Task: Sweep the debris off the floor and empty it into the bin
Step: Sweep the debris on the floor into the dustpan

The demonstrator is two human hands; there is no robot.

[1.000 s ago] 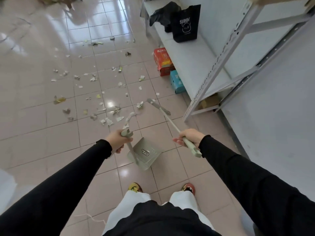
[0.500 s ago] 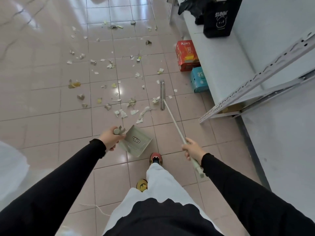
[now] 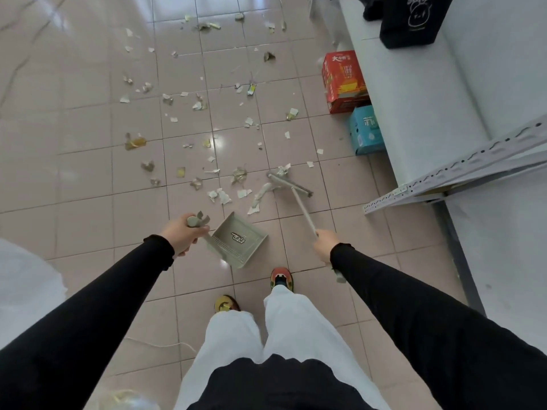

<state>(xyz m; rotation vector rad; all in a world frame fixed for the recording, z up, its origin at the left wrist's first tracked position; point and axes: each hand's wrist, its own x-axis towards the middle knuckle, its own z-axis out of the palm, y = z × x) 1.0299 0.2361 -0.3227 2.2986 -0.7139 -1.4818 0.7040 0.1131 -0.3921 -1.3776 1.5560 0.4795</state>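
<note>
Torn paper and wrapper debris (image 3: pixel 219 195) lies scattered over the pink floor tiles ahead of me. My left hand (image 3: pixel 183 236) grips the handle of a grey-green dustpan (image 3: pixel 241 239), which rests on the floor with its mouth facing the scraps. My right hand (image 3: pixel 324 244) is closed on the pale handle of a broom (image 3: pixel 291 184). The broom head sits on the floor just right of the nearest scraps, touching a crumpled white piece. No bin is clearly visible.
A red carton (image 3: pixel 343 81) and a blue carton (image 3: pixel 367 131) stand on the floor against a white metal shelf (image 3: pixel 414 119) on the right. A black bag (image 3: pixel 414 19) sits on that shelf. A white bag-like shape (image 3: pixel 23 285) shows at the left edge.
I have stepped forward with my right foot. The broom head has turned crosswise and come down beside the nearest scraps. The dustpan has shifted slightly nearer them.
</note>
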